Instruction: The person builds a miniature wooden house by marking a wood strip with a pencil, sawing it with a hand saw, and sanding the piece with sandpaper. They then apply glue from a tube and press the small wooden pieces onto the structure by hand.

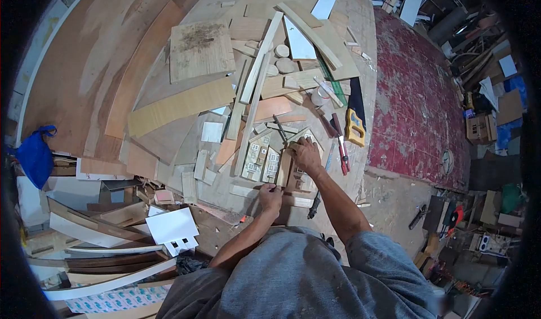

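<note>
Wooden model house fronts [261, 160] with small white-framed windows lie on the worktable in front of me. A narrow light wood strip [282, 172] stands beside them, between the left fronts and a brown-sided piece on the right. My right hand [307, 154] reaches over the top of this right-hand piece, its fingers bent down and closed; what they grip is hidden. At the strip's lower end, my left hand [270, 199] has its fingers curled together in a pinch, on something too small to make out. A dark slender tool [280, 128] lies just above the house fronts.
A yellow-handled handsaw [355, 127] and red-handled pliers-like tool [344, 160] lie to the right. Long wood strips [262, 60], boards [202, 50] and round wood discs [285, 65] crowd the table's far side. Curved offcuts [107, 229] are piled at lower left.
</note>
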Available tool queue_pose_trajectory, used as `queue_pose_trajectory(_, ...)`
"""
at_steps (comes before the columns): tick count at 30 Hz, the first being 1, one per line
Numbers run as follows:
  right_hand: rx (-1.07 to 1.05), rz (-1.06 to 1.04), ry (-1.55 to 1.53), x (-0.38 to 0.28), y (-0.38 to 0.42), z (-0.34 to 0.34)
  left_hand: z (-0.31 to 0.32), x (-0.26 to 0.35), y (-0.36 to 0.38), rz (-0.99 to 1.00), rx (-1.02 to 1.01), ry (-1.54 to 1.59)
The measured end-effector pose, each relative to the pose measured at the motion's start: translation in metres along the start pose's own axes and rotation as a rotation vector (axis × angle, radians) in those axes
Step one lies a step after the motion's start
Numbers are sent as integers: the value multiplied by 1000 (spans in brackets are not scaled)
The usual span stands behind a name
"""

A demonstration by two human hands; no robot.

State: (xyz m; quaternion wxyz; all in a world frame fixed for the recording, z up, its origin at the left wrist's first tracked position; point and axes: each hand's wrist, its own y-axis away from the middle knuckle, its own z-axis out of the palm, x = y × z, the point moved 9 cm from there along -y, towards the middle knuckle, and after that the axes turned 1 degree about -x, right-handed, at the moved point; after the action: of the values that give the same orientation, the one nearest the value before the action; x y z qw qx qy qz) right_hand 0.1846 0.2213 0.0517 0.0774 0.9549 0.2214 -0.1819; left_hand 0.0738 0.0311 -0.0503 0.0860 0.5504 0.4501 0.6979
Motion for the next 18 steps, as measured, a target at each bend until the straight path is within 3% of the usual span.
queue_pose_trajectory(8, -33, 29, 33, 3, 0, 1, -1, -10, -4, -40, -34, 180)
queue_pose_trajectory(12, -33, 22, 28, 4, 0, -6, -9, 10, 12, -108, -31, 3)
queue_pose_trajectory(14, -41, 26, -3, 6, -2, -12, -12, 30, 5, 152, -143, -544)
queue_pose_trajectory(15, 45, 33, -55, 17, -2, -19, -17, 37, 9, 153, -144, -552)
queue_pose_trajectory(17, 144, 47, -108, 34, 8, -37, -2, 105, 48, 806, -138, -924)
queue_pose_trajectory(18, 203, 60, -163, 40, 19, -53, 2, 107, 46, 767, -260, -960)
